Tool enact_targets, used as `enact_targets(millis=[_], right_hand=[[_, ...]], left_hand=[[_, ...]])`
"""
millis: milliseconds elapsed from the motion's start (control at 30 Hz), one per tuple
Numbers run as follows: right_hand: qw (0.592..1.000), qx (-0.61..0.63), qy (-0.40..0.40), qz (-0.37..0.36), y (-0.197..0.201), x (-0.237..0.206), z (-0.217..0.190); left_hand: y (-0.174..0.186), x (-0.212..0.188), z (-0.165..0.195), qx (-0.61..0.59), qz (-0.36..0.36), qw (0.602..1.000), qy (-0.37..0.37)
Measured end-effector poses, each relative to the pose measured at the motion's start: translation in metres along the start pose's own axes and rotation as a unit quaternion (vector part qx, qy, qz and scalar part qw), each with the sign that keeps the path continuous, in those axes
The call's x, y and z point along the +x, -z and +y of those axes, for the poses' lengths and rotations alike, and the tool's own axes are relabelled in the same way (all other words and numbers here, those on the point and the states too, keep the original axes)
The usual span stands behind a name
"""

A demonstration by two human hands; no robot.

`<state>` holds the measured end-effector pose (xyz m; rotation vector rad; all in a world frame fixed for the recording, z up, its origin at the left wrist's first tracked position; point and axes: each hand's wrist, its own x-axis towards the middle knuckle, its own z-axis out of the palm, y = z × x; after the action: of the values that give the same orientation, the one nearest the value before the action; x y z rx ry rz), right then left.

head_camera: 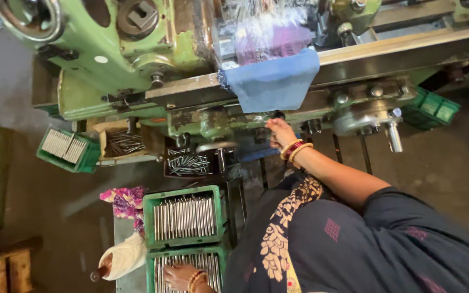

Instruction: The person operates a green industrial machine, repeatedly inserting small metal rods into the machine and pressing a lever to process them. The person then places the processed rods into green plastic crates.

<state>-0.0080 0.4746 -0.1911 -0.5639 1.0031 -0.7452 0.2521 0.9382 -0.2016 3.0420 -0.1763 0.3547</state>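
One large green machine (109,65) fills the top of the view, its long bed running to the right, with a blue cloth (272,81) draped over the front edge; a round grey handwheel (367,118) with a projecting handle sits on its right front; below the bed, two green crates (183,217) stand stacked towards the viewer, each packed with rows of thin metal rods (184,218); a third green crate (67,149) with more rods sits at the left, and another green crate (430,108) at the far right; loose rods lie in a dark tray (188,164) under the machine; a flowered cloth (126,199) lies beside the crates. The right hand (279,130), with red and gold bangles at the wrist, reaches up to a dark knob (278,115) on the machine's front, fingers touching it; whether they clamp it I cannot tell. The left hand (179,275) rests fingers-down on the rods in the nearest crate (185,271); its grip is hidden; the hands are well apart.
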Motion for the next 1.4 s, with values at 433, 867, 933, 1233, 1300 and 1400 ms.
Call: enact_targets(millis=[433,867,933,1233,1300,1400], right_hand=[[0.999,-0.008,-0.027,-0.044,-0.03,-0.018,0.018],[0.999,-0.012,-0.038,-0.026,-0.016,-0.023,0.008],[0.999,-0.017,-0.04,-0.025,-0.018,-0.026,0.003],[0.989,-0.06,-0.077,-0.113,-0.072,-0.036,-0.024],[0.983,-0.046,-0.118,-0.133,-0.093,-0.036,-0.029],[0.98,-0.056,-0.123,-0.144,-0.12,-0.044,-0.035]], left_hand=[[0.007,-0.039,0.006,-0.033,-0.048,0.998,-0.031],[0.017,-0.039,0.008,-0.074,-0.074,0.994,-0.004],[0.026,-0.029,0.005,-0.122,-0.072,0.99,0.001],[0.019,0.075,0.117,-0.673,-0.152,0.709,0.146],[0.019,0.076,0.189,-0.796,-0.323,0.496,0.125],[0.038,0.046,0.286,-0.792,-0.427,0.437,-0.013]])
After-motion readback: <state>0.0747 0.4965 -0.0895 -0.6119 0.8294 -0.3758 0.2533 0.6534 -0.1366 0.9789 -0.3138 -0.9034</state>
